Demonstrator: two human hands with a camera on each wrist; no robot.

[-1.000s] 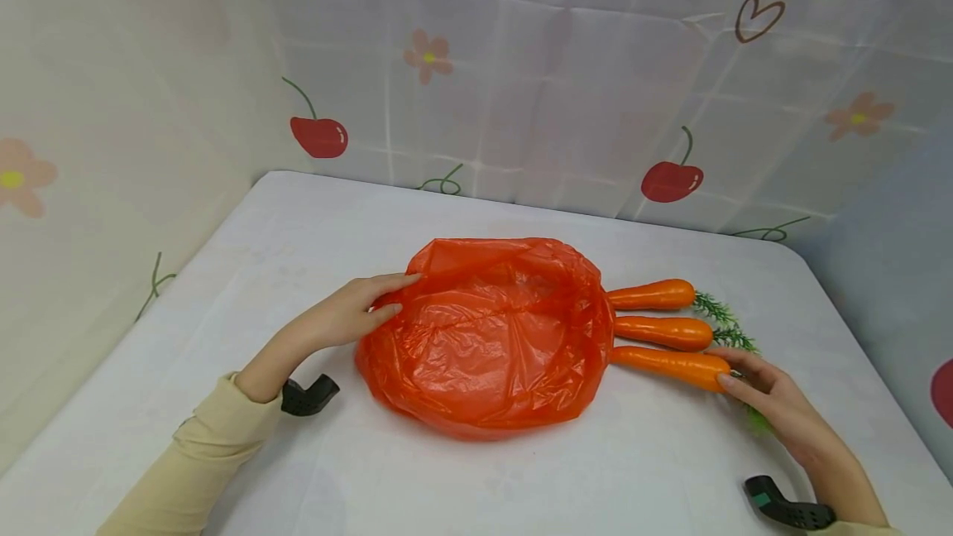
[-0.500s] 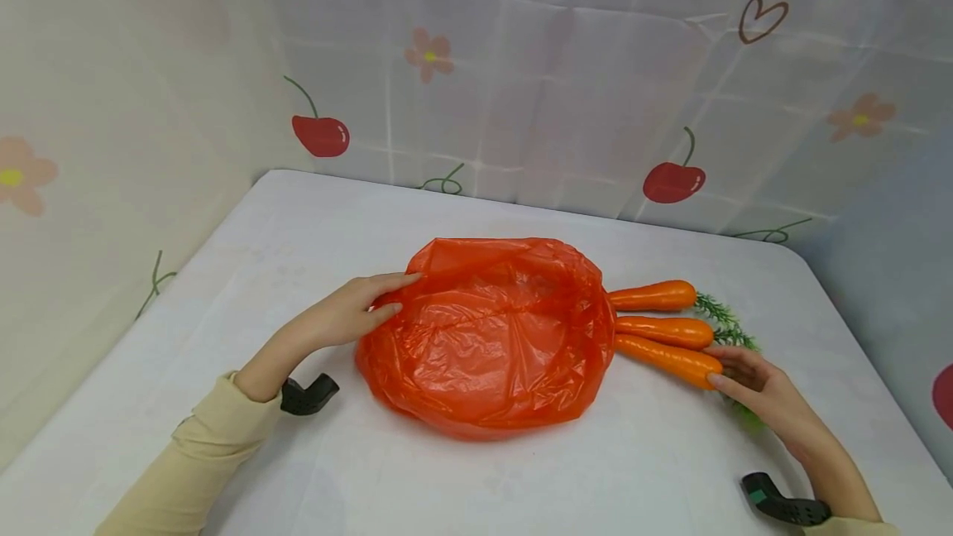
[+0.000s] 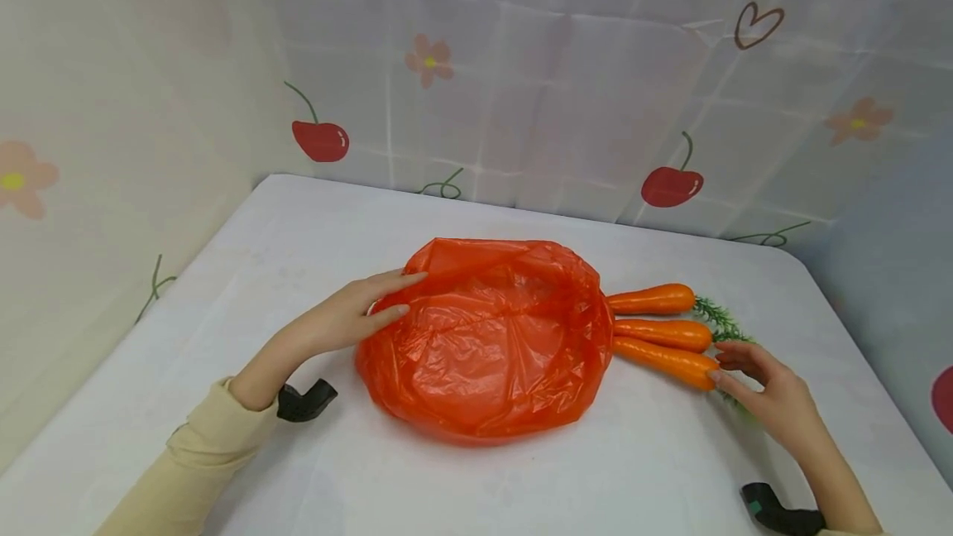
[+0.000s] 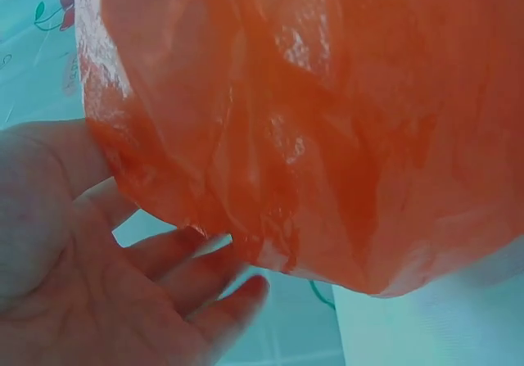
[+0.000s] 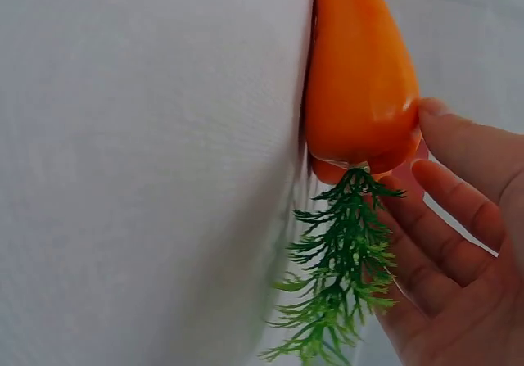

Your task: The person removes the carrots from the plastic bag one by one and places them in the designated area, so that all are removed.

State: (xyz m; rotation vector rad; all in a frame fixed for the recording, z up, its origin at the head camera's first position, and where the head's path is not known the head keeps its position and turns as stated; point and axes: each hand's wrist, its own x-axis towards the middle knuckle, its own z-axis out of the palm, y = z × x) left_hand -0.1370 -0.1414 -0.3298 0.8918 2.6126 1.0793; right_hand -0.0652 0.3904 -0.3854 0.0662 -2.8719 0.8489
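Observation:
A thin, translucent orange-red plastic bag (image 3: 484, 362) lies puffed out on the white table. My left hand (image 3: 335, 323) rests fingers on its left side; in the left wrist view, the bag (image 4: 311, 137) covers part of that hand (image 4: 90, 268), whose fingers are loosely extended. Three orange carrots with green tops lie side by side, narrow ends at the bag's right edge: the back (image 3: 651, 299), middle (image 3: 666, 334) and front carrot (image 3: 663, 361). My right hand (image 3: 782, 395) is at the front carrot's thick end, thumb touching it, other fingers loosely bent near the leafy top (image 5: 340, 259).
The table (image 3: 476, 486) is covered in a white cloth. Behind it hangs a pale curtain (image 3: 506, 89) printed with cherries, flowers and hearts. Black curved devices (image 3: 307, 400) sit at both wrists.
The front carrot's thick end has swung toward the middle carrot, moved by my right hand. The right hand's fingers have since loosened and lifted slightly. My left hand has barely moved.

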